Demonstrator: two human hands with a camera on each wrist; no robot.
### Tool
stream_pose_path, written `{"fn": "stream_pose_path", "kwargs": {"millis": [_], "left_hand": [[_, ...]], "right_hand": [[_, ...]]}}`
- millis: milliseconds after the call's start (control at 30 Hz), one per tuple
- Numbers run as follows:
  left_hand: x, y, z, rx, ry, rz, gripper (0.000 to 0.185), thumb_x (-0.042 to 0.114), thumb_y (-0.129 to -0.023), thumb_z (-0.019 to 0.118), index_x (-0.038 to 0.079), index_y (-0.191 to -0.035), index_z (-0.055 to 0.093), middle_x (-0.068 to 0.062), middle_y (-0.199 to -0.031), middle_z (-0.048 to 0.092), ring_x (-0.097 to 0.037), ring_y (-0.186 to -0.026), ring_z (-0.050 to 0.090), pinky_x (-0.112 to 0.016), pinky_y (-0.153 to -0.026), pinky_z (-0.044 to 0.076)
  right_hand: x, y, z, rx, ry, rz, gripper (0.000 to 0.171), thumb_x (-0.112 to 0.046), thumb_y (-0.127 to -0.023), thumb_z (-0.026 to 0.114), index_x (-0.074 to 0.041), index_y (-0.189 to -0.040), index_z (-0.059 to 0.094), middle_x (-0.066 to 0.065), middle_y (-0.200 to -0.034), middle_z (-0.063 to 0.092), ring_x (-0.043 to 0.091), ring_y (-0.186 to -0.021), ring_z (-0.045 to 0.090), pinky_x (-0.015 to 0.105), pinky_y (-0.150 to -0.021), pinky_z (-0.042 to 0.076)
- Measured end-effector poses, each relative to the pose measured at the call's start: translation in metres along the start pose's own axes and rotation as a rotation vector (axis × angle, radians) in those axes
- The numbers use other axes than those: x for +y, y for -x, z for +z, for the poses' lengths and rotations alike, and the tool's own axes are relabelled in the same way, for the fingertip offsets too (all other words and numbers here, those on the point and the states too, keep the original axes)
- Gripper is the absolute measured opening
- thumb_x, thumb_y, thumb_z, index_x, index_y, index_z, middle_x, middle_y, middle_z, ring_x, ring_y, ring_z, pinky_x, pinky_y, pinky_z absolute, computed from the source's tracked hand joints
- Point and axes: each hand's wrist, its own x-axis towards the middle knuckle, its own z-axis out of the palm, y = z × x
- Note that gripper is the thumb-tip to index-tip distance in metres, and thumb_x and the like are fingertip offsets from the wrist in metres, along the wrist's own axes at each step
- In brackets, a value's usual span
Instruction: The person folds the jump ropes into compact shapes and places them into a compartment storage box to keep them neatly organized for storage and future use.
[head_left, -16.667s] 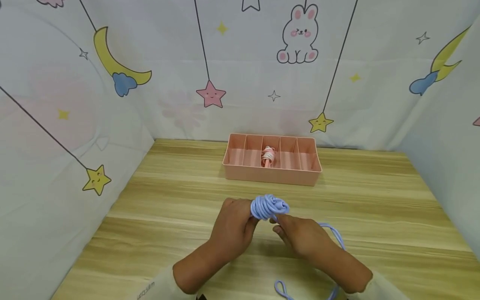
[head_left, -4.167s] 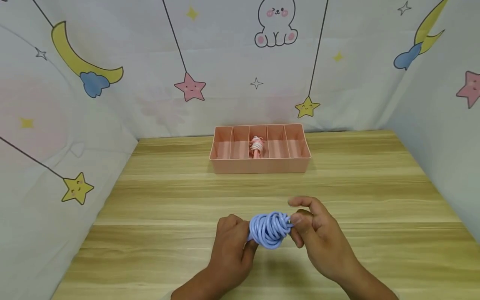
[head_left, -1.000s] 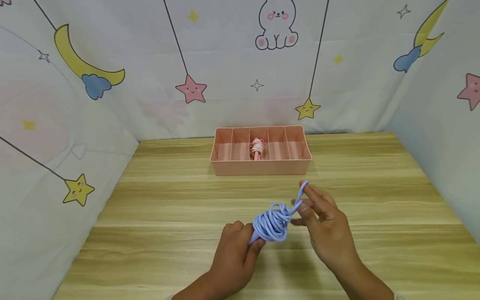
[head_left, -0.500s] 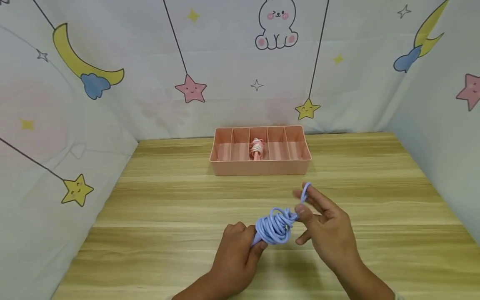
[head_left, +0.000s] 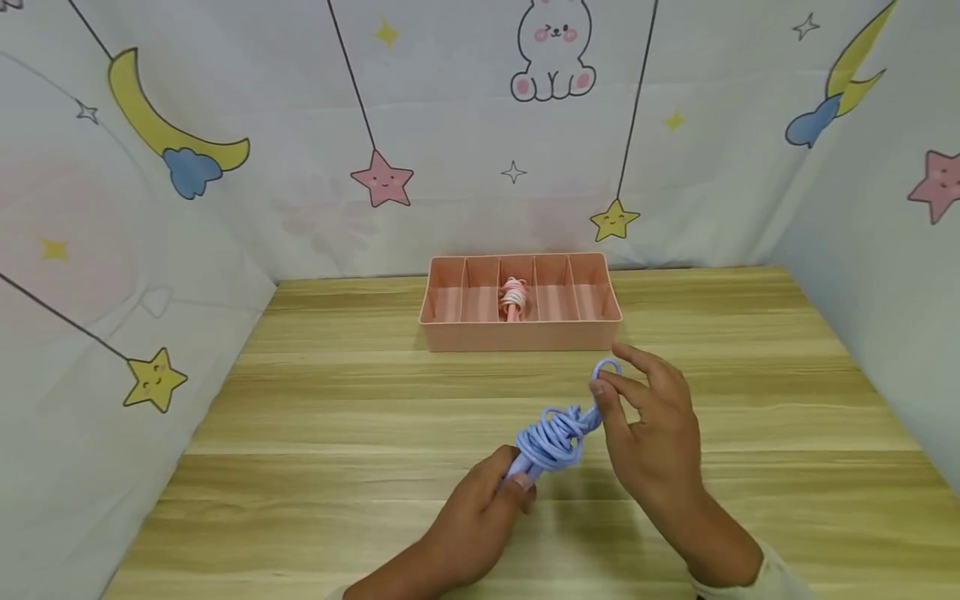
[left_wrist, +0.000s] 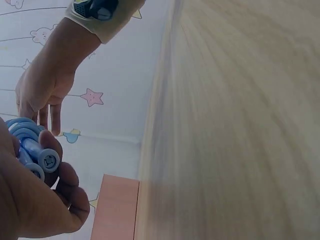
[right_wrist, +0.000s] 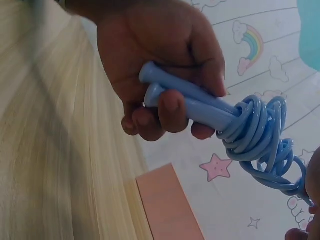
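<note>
A light blue jump rope (head_left: 551, 442) is wound in coils round its own two handles (right_wrist: 207, 107), held up over the table. My left hand (head_left: 480, 517) grips the handles; their round flared ends (left_wrist: 49, 160) poke out past its fingers in the left wrist view. Up at the far end of the coils, my right hand (head_left: 656, 433) pinches the rope's end between thumb and finger, its index finger raised. A small loop (head_left: 606, 363) stands above that pinch. In the right wrist view only part of the right hand shows, at the right edge.
Behind the hands stands a pink divided box (head_left: 521, 337) with several compartments. Its middle one holds a pink and white wound jump rope (head_left: 513, 293). The wood-grain table (head_left: 322, 417) ends at a printed cloth backdrop (head_left: 465, 125).
A loose tail lay on the table in the oldest frame; now it is wound onto the bundle. Lately the left hand has turned, baring more handle, while the right hand draws the end up.
</note>
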Motion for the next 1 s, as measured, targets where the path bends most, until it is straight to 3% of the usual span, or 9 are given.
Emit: {"fn": "stream_pose_path", "kwargs": {"millis": [100, 267, 367, 467, 533, 600, 667, 833, 1000], "left_hand": [[0.001, 0.001, -0.003, -0.041, 0.113, -0.057, 0.021, 0.016, -0.111, 0.034, 0.015, -0.106, 0.054, 0.003, -0.09, 0.062, -0.013, -0.07, 0.047, -0.025, -0.062, 0.04], [0.002, -0.002, -0.006, -0.047, 0.277, -0.131, 0.026, 0.019, -0.111, 0.031, 0.008, -0.115, 0.055, -0.001, -0.096, 0.065, -0.017, -0.085, 0.053, -0.028, -0.076, 0.042], [0.003, -0.006, -0.008, -0.031, 0.374, -0.181, 0.029, 0.021, -0.112, 0.032, 0.005, -0.122, 0.054, -0.004, -0.101, 0.066, -0.017, -0.093, 0.056, -0.03, -0.083, 0.042], [0.003, -0.012, -0.009, 0.006, 0.477, -0.229, 0.031, 0.021, -0.111, 0.037, 0.001, -0.127, 0.054, -0.007, -0.107, 0.066, -0.019, -0.098, 0.059, -0.033, -0.085, 0.045], [0.003, -0.016, -0.009, 0.038, 0.522, -0.254, 0.033, 0.022, -0.111, 0.04, 0.0, -0.13, 0.055, -0.008, -0.111, 0.065, -0.02, -0.1, 0.06, -0.035, -0.085, 0.046], [0.001, -0.021, -0.01, 0.07, 0.525, -0.262, 0.033, 0.021, -0.11, 0.043, 0.0, -0.133, 0.055, -0.01, -0.115, 0.063, -0.02, -0.101, 0.059, -0.036, -0.087, 0.046], [-0.001, -0.025, -0.011, 0.09, 0.506, -0.258, 0.035, 0.021, -0.109, 0.046, 0.001, -0.137, 0.055, -0.011, -0.121, 0.062, -0.02, -0.105, 0.058, -0.037, -0.09, 0.046], [-0.005, -0.036, -0.012, 0.105, 0.46, -0.231, 0.041, 0.023, -0.108, 0.052, 0.001, -0.143, 0.053, -0.014, -0.132, 0.062, -0.022, -0.116, 0.059, -0.041, -0.098, 0.047], [-0.008, -0.053, -0.013, 0.087, 0.425, -0.217, 0.039, 0.022, -0.107, 0.056, 0.002, -0.14, 0.057, -0.011, -0.124, 0.066, -0.022, -0.113, 0.062, -0.04, -0.097, 0.049]], "right_hand": [[0.0, -0.003, 0.004, 0.066, -0.012, -0.002, 0.01, -0.003, -0.084, 0.081, 0.002, -0.092, 0.078, 0.01, -0.125, 0.07, 0.035, -0.118, 0.059, 0.044, -0.089, 0.044], [-0.005, -0.001, 0.005, 0.045, -0.08, 0.133, 0.014, -0.004, -0.09, 0.076, 0.0, -0.103, 0.073, 0.006, -0.123, 0.068, 0.022, -0.108, 0.06, 0.017, -0.077, 0.047], [-0.01, 0.005, 0.004, -0.071, -0.079, 0.268, 0.021, -0.013, -0.095, 0.073, -0.004, -0.114, 0.068, 0.003, -0.115, 0.068, 0.015, -0.099, 0.062, 0.016, -0.07, 0.051], [-0.016, 0.012, 0.004, -0.292, -0.064, 0.404, 0.027, -0.029, -0.099, 0.07, -0.011, -0.119, 0.066, -0.002, -0.105, 0.068, 0.011, -0.082, 0.063, 0.024, -0.067, 0.053], [-0.02, 0.015, 0.006, -0.446, -0.079, 0.461, 0.029, -0.037, -0.099, 0.07, -0.015, -0.117, 0.067, -0.005, -0.099, 0.069, 0.011, -0.081, 0.064, 0.028, -0.069, 0.053], [-0.022, 0.017, 0.008, -0.562, -0.111, 0.505, 0.027, -0.037, -0.097, 0.071, -0.017, -0.114, 0.069, -0.006, -0.093, 0.07, 0.012, -0.079, 0.065, 0.031, -0.068, 0.053], [-0.022, 0.018, 0.011, -0.626, -0.151, 0.535, 0.022, -0.034, -0.096, 0.074, -0.016, -0.11, 0.071, -0.006, -0.089, 0.07, 0.014, -0.08, 0.066, 0.031, -0.066, 0.054], [-0.017, 0.015, 0.021, -0.641, -0.213, 0.545, 0.022, -0.029, -0.093, 0.077, -0.012, -0.107, 0.073, -0.005, -0.085, 0.07, 0.015, -0.078, 0.067, 0.031, -0.061, 0.054], [-0.002, 0.008, 0.031, -0.657, -0.287, 0.542, 0.022, -0.022, -0.094, 0.076, -0.004, -0.107, 0.071, 0.001, -0.087, 0.07, 0.024, -0.079, 0.069, 0.036, -0.061, 0.057]]}}
